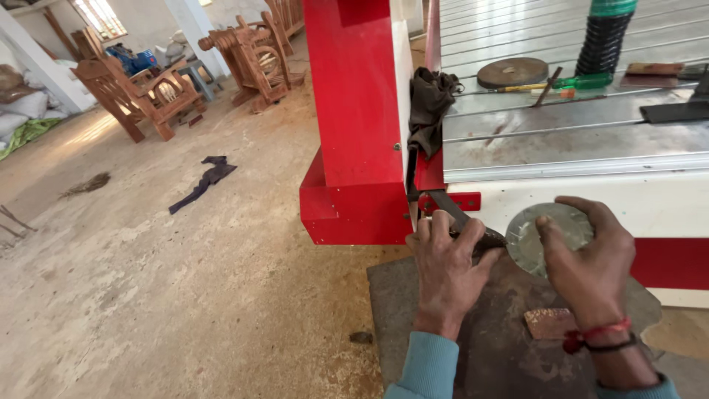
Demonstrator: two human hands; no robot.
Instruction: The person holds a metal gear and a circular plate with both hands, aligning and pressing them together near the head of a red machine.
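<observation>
Grip | round grey metal disc (550, 235), judged stiff, heavy, is pinched at rim by right hand (587, 255) | left hand (447, 266) is closed on dark metal lever handle (461, 222)

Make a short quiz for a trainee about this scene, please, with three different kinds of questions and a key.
1. True or false: the right hand grips the round metal disc at the front of the machine.
2. What does the left hand hold? A) a green screwdriver B) a dark wrench handle C) a brick
3. Fill in: on the machine bed, a dark ____ hangs over the left edge.

Key:
1. True.
2. B, the dark wrench handle.
3. Cloth.
</observation>
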